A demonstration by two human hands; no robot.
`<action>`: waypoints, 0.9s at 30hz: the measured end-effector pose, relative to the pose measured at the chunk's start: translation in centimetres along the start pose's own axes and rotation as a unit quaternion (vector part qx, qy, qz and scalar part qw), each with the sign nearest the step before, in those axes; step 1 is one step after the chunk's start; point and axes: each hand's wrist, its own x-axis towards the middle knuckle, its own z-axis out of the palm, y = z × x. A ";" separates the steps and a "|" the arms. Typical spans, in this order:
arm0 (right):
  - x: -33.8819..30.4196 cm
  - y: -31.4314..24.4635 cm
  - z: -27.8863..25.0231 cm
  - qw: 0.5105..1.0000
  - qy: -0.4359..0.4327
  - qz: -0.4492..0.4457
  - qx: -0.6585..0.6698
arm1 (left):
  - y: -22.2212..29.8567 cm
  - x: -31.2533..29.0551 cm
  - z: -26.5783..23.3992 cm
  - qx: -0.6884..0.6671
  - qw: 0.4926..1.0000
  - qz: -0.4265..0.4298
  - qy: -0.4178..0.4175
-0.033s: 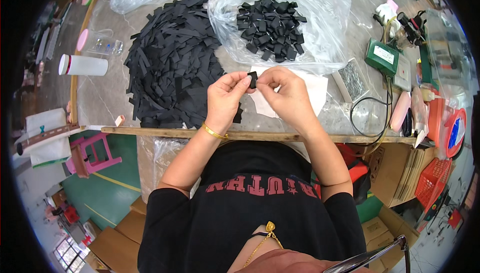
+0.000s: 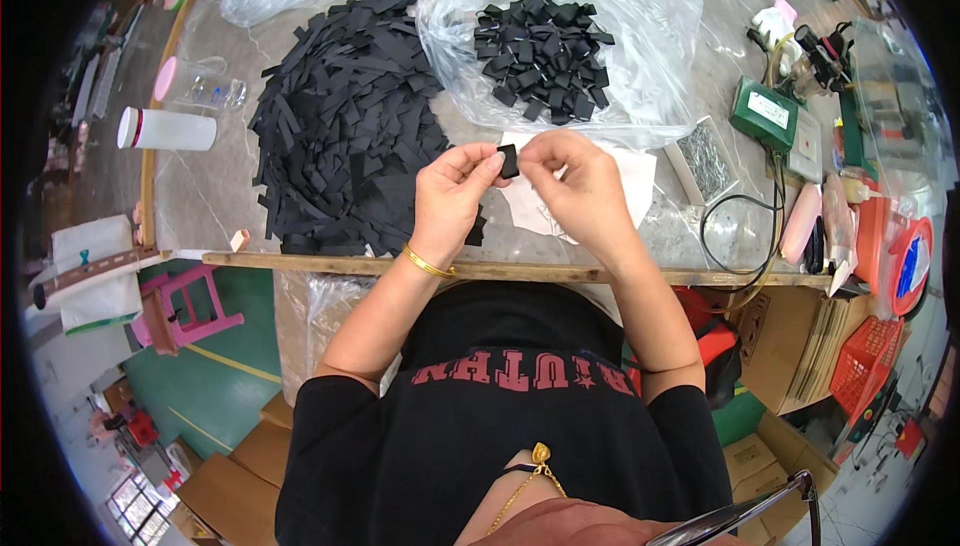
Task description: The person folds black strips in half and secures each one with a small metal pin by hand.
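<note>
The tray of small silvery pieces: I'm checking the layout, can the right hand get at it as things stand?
Probably yes: the tray sits open-topped to the right of the right hand, and nothing tall seems to stand between them, just white sheet and tabletop.

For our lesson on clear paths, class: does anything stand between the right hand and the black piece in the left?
Nothing visible does. The left hand pinches the black piece; the right hand is right beside it. The white sheet lies beneath, not between.
</note>
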 end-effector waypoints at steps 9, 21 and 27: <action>-0.1 0.2 -0.4 0.992 -0.015 0.091 0.084 | 1.2 0.4 -0.4 0.064 0.991 -0.068 -0.092; -0.6 1.2 2.2 0.976 0.134 0.025 0.170 | -1.1 0.1 2.6 0.038 0.995 0.093 0.015; -0.2 0.8 0.3 0.986 0.071 0.059 0.138 | -0.7 0.3 1.7 0.009 0.999 0.034 0.028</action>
